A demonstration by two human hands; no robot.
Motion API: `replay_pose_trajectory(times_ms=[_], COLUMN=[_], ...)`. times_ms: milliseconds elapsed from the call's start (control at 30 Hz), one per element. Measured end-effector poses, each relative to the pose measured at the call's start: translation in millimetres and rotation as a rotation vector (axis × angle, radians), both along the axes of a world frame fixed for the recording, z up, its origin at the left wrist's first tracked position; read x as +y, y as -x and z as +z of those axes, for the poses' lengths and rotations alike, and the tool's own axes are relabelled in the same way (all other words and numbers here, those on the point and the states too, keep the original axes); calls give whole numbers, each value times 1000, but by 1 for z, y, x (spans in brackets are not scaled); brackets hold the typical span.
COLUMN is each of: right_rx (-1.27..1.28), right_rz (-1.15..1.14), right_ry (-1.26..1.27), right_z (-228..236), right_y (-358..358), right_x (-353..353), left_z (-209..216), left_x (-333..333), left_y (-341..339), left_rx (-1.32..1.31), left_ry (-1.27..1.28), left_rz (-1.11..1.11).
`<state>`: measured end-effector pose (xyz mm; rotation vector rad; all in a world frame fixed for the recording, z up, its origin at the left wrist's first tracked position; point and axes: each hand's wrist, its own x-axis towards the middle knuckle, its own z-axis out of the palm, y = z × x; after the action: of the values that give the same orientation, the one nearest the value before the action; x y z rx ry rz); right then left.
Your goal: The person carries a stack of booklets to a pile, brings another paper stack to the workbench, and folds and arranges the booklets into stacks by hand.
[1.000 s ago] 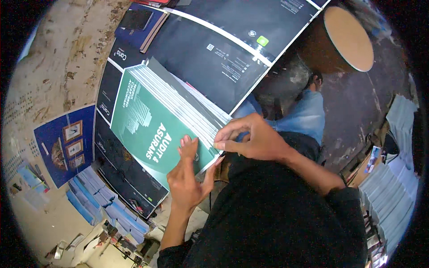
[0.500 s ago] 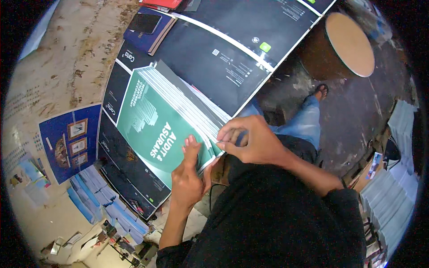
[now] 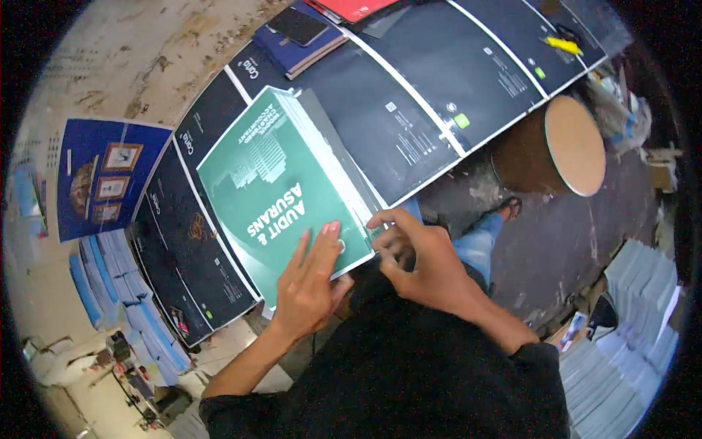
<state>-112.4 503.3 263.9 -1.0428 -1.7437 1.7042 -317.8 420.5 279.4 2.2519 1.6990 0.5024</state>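
Observation:
A stack of booklets with a green cover (image 3: 292, 172) on top lies at the table's near edge, its layered white page edges facing right. My left hand (image 3: 308, 285) rests outstretched fingers on the cover's near part, with the thumb against the near edge, so it holds the stack there. At the near right corner, my right hand (image 3: 424, 260) has its thumb and index finger bent in at the page edges; the other fingers curl under. What exactly lies between those fingertips is partly hidden. A dark grey strip (image 3: 329, 128) runs along the stack's right side.
Black printed sheets (image 3: 409, 88) cover the table. A phone (image 3: 297, 27) lies on a blue book (image 3: 322, 55) at the back, near a red folder (image 3: 358, 7). A yellow tool (image 3: 563, 46) lies far right. A brown drum (image 3: 552, 146) and paper stacks (image 3: 621, 351) stand right.
My view has shifted, showing more of the table's far right. The stack's edges look less fanned. My left fingers lie flatter on the cover, and my right hand stays at the corner.

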Motion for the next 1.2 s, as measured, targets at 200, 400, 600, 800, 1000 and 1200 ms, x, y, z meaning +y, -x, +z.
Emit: replay_pose_trajectory(times_ms=[200,400,600,800,1000,1200], right_rx=[-208,-530,2,43,328,344], right_rz=[150,106,-60,-539,-907,-881], right_ry=[-694,-1092,-925,-578,-22,-1], right_z=[26,-9,-35,-62,-65,-60], right_y=[18,77,54,40,31,4], right_x=[-1,-16,-1,2,35,74], left_z=[5,71,14,-35,-34,-34], left_x=[-69,-46,-15,25,21,18], left_y=[55,73,22,-19,-20,-20], left_rx=[455,859,195,251,181,173], left_ry=[-311,-549,-399,104,83,90], left_rz=[335,18,164,290,308,300])
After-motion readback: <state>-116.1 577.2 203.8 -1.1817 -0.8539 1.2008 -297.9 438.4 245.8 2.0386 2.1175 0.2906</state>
